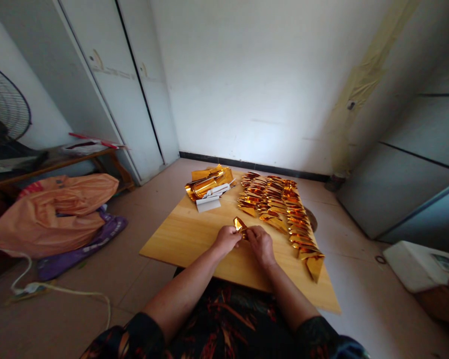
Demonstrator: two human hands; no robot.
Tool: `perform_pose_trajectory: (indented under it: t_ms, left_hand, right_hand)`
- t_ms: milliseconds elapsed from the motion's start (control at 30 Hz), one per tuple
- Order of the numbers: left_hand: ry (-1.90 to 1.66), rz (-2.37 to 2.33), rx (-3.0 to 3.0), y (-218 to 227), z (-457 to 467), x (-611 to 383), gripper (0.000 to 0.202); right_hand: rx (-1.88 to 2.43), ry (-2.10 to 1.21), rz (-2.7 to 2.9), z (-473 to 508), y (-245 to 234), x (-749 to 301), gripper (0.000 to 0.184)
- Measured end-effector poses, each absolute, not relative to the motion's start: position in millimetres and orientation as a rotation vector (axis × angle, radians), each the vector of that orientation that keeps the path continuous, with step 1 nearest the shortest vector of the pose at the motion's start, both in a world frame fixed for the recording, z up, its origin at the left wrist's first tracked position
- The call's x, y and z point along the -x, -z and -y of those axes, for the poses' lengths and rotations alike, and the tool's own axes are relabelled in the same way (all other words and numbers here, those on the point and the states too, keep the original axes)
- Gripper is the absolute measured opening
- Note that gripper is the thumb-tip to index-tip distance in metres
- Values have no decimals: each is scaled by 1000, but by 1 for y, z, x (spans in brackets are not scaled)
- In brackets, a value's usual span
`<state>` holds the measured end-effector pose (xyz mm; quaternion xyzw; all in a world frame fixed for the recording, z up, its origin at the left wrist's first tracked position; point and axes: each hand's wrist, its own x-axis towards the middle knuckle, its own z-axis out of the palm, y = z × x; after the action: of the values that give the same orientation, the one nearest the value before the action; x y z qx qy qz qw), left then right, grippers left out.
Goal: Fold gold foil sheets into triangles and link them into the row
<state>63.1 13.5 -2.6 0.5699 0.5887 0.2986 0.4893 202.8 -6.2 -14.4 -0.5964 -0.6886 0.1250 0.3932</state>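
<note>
While the two hands meet over the near middle of the counter (183,234), a small gold foil piece (241,225) sits between them, raised just off the wood. The left hand (226,240) comes in from the left with its fingers curled tight, pinching the foil piece at its left edge. The right hand (261,244) closes on it from the right and a little lower, fingers bent inward, knuckles up. Both hands touch each other at the fingertips, and the foil piece pokes up and away from them, its pointed end tilted toward the far left. How the fingers lie beneath it cannot be told.

Just right of the right hand, folded pieces (280,204) lie in close rows that run from the far side of the counter down toward its near right edge, overlapping one another. The last few reach almost to the edge. At the far left corner rests a foil stack (209,183) of flat and curled gold sheets, with white paper (208,203) lying against its near side. Both are well apart from the hands.

On the floor to the left lies an orange bag (56,209) on top of a purple bag (78,249), with a pale cable (60,290) trailing in front. A fan (3,104) stands at the far left, and a white box (415,264) sits on the floor at the right.
</note>
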Motion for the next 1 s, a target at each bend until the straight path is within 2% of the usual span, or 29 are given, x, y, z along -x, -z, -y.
perform_pose_trajectory:
  t_ms: [300, 500, 800, 1000]
  left_hand:
    - [-726, -1428, -1365, -4, -13, -64, 13]
    - [-744, -1446, -1334, -10, -13, -64, 13]
    - [-766, -1566, -1638, -6, -20, -66, 19]
    - [-817, -1726, -1861, -11, -16, -71, 14]
  right_hand:
    - [1487, -261, 1803, 7, 12, -203, 24]
    - [1476, -249, 1763, 8, 13, -207, 29]
    - [1470, -619, 1581, 7, 16, -209, 22]
    - [1445, -637, 1634, 9, 17, -203, 22]
